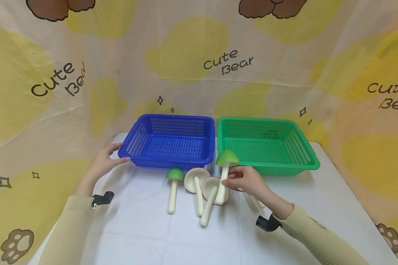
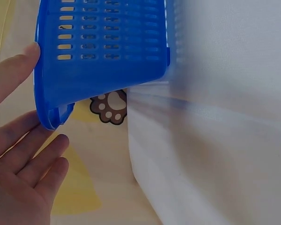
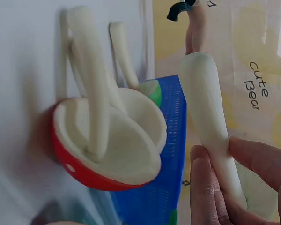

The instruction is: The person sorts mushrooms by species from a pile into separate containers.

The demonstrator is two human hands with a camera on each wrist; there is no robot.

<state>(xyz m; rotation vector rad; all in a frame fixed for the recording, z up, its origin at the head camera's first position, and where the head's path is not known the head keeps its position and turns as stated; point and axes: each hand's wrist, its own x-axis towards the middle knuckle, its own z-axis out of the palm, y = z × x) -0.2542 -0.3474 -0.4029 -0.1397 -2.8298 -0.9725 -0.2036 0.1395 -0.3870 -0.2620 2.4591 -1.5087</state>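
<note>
My right hand (image 1: 247,180) pinches the pale stem of a green-capped toy mushroom (image 1: 223,184) upright in front of the green basket (image 1: 268,166); its stem (image 3: 208,103) shows between thumb and fingers in the right wrist view. With thumb and fingers spread around its rim, my left hand (image 1: 103,163) holds the left corner of the blue basket (image 1: 172,162). Red-capped toy mushrooms (image 3: 107,173) lie cap-underside up below the right hand. Another green-capped mushroom (image 1: 173,191) lies to their left. One more mushroom (image 1: 257,201) is partly hidden behind the right hand.
Both baskets stand side by side at the back of a white-covered table (image 1: 146,235). A patterned cloth (image 1: 192,55) hangs close behind them. Each wrist wears a black camera mount (image 1: 268,223).
</note>
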